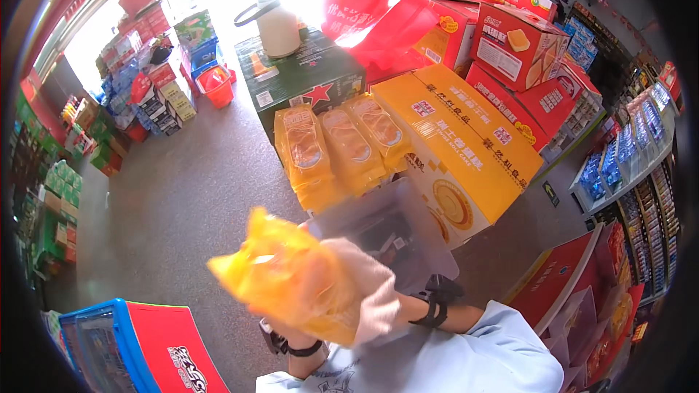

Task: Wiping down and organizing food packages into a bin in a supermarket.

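Note:
An orange-yellow plastic food package, blurred, is held up in front of my body. My left hand supports it from below and behind, with most of the fingers hidden by the package. Pale pinkish cloth covers my right hand and presses against the package's right side; the fingers inside it do not show. A black strap circles each wrist. Just beyond my hands is a translucent grey plastic bin. Past it, several similar yellow packages lie side by side.
A yellow Swiss roll cake carton stands right of the packages. Behind is a dark green carton bearing a cream jug. Red cartons are stacked at back right. A blue-framed cabinet stands lower left; shelves line the right.

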Demonstrator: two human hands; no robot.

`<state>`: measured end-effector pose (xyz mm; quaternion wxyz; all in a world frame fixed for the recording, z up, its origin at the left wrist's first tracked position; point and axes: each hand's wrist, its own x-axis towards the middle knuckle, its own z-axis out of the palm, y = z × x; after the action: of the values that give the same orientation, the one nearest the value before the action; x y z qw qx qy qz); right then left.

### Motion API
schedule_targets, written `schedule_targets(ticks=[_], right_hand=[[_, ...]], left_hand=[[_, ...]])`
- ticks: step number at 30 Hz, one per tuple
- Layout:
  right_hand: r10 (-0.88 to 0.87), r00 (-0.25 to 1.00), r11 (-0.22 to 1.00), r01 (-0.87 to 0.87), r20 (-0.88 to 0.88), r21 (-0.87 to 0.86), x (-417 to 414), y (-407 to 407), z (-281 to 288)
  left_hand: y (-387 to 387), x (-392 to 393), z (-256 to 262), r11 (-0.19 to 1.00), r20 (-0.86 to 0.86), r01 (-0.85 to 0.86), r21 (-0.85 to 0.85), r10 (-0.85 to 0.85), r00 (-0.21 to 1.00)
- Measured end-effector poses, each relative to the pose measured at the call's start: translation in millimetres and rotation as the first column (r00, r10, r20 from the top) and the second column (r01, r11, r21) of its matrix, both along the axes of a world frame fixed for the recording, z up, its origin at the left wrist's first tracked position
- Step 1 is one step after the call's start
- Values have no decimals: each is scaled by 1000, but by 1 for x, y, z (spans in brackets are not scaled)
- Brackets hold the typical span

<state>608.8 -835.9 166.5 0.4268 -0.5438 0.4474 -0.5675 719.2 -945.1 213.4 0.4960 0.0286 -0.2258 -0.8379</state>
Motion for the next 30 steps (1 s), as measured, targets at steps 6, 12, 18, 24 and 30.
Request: schedule_targets(ticks=[6, 12, 18, 24, 30], right_hand=[[-116, 968, 979, 73, 223, 191, -9, -7, 7], [-100, 986, 978, 73, 134, 193, -8, 4, -23], [-52, 988, 995, 39, -148, -91, -24, 5, -7], [-446, 880, 790, 301, -163, -534, -22, -15, 44], [-417, 896, 847, 320, -155, -425, -18, -3, -1]], left_hand=[[-13, -10, -19, 732, 529, -236, -639, 641, 556], [7, -1, -38, 957, 358, -169, -237, 248, 900], [20, 11, -105, 646, 539, 97, -758, 535, 650], [61, 3, -87, 941, 597, -8, -339, 222, 771], [46, 2, -86, 739, 507, -105, -666, 552, 662]])
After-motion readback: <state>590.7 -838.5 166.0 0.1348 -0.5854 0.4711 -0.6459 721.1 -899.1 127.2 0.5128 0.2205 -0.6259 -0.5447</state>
